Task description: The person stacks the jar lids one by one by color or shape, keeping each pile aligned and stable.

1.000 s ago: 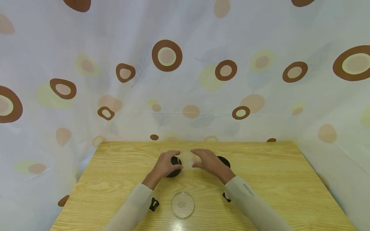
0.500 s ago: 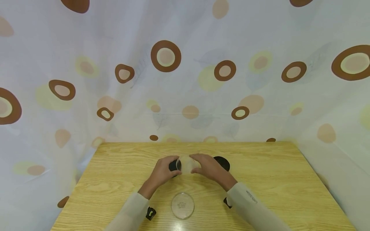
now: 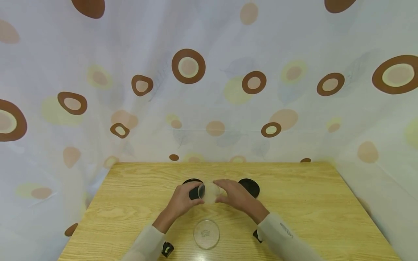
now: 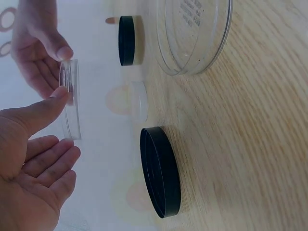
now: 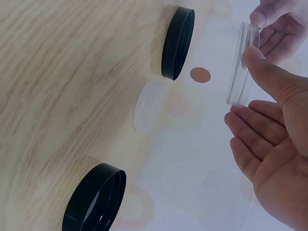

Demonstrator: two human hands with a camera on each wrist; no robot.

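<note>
Both hands hold one clear petri dish up over the table, its side seen nearly edge-on in the wrist views. My left hand pinches one end between thumb and fingertips. At the opposite end, my right hand grips it the same way, thumb on one face and fingers at the rim. A second clear petri dish, with small handwriting on it, lies on the table nearer to my body. The left hand partly covers a black round lid beyond it in the head view.
Another black round lid lies behind the right hand. Between the black lids, a low translucent white round piece sits on the wooden table. Patterned cloth hangs behind the table and at its sides.
Both hands, still holding the clear dish, have come slightly closer to my body. More of the right-hand black lid shows, and the left lid's far rim now appears above the left hand.
</note>
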